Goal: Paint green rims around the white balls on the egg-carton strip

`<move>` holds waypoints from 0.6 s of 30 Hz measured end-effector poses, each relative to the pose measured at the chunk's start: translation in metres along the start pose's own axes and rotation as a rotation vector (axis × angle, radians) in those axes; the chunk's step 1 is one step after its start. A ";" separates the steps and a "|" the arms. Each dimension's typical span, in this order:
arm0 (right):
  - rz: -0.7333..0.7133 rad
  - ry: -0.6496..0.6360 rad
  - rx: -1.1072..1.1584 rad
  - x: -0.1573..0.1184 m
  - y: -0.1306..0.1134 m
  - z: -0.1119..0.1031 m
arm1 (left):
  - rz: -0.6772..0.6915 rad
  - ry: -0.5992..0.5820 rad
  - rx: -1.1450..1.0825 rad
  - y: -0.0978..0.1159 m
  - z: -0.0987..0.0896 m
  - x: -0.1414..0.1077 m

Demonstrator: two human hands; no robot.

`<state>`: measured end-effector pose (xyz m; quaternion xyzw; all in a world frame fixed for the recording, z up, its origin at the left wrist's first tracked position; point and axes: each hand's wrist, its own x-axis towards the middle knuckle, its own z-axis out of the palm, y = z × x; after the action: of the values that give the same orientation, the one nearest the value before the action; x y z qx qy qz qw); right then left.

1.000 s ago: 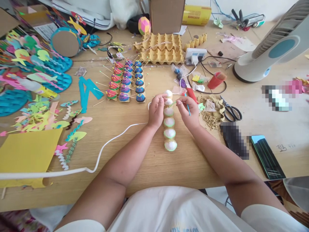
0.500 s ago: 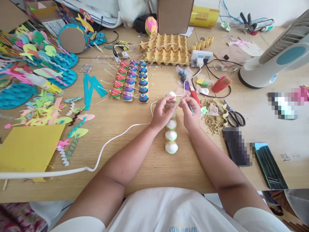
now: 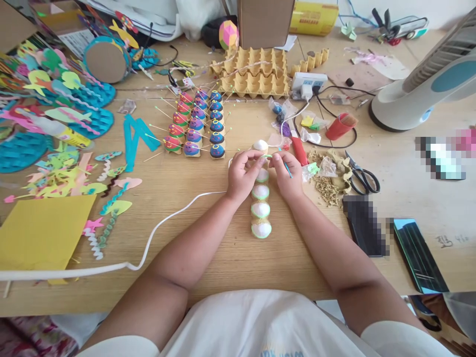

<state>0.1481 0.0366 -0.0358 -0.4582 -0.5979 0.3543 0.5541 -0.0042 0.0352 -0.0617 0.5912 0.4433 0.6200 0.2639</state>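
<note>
Pinching a green strip [image 3: 267, 156] in fingers of the right hand [image 3: 290, 179], with blue stick [image 3: 287, 169] tucked in, likely for ready reach; curling fingers of the left hand [image 3: 241, 174], grip unclear, apparently to steady the white-domed egg-carton row [image 3: 261, 210] on the counter [image 3: 208, 238].

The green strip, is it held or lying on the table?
Held: the right hand pinches the green strip, which reaches to the left hand. Whether both grip it, I cannot tell.

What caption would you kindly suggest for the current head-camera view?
Green strip between left hand and right hand at a row of white domes on a wooden table.
</note>
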 end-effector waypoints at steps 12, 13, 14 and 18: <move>0.000 -0.007 -0.047 0.002 -0.001 0.001 | -0.116 -0.008 -0.157 0.000 0.001 0.003; 0.001 -0.010 -0.041 0.002 -0.001 0.002 | -0.124 -0.010 -0.167 -0.002 0.001 0.003; 0.000 -0.010 -0.032 0.002 -0.002 0.002 | -0.130 -0.016 -0.176 -0.004 0.002 0.003; -0.003 0.003 0.001 0.002 -0.004 0.003 | -0.130 -0.075 -0.171 -0.008 0.002 0.002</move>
<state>0.1451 0.0375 -0.0320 -0.4575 -0.5976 0.3530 0.5558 -0.0037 0.0411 -0.0675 0.5595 0.4159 0.6145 0.3693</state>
